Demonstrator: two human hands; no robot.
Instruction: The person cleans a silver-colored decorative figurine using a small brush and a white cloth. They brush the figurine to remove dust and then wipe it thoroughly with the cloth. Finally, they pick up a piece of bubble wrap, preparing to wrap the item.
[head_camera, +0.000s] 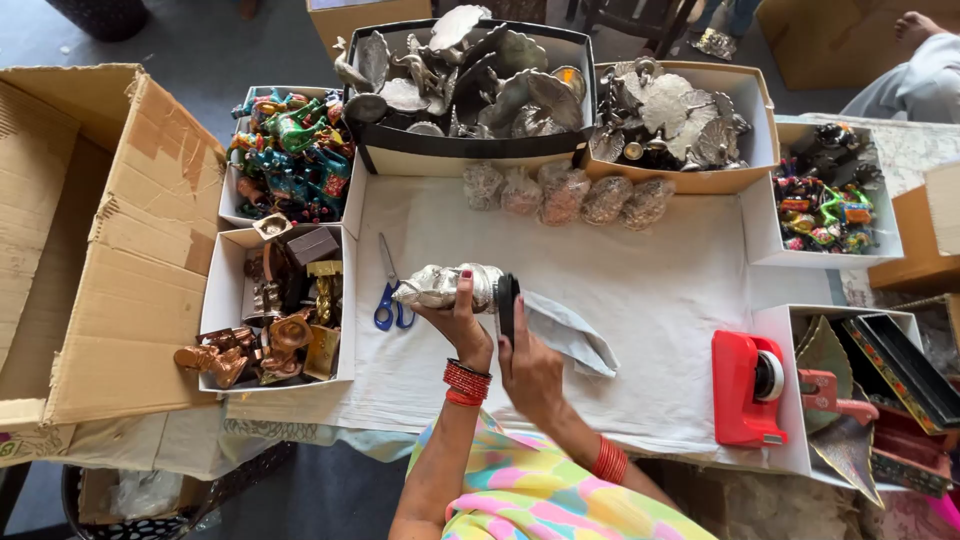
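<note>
Both hands grip one wrapped silver figurine (445, 287) lying crosswise, pointing left: left hand (462, 322) fingers curl around it, right hand (528, 362) presses a black object (508, 305), its fingertips hidden.

Silver metal figurine (445, 286) in clear wrap, lying sideways, held above white cloth; black stapler-like tool (507, 305) upright against it.

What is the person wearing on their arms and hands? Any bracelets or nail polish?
Both wrists carry stacks of thin red bangles: left hand, right hand. The left thumbnail is painted dark red. The forearms are bare. Lower down shows a garment printed in pink, yellow, mint and blue patches.
</note>
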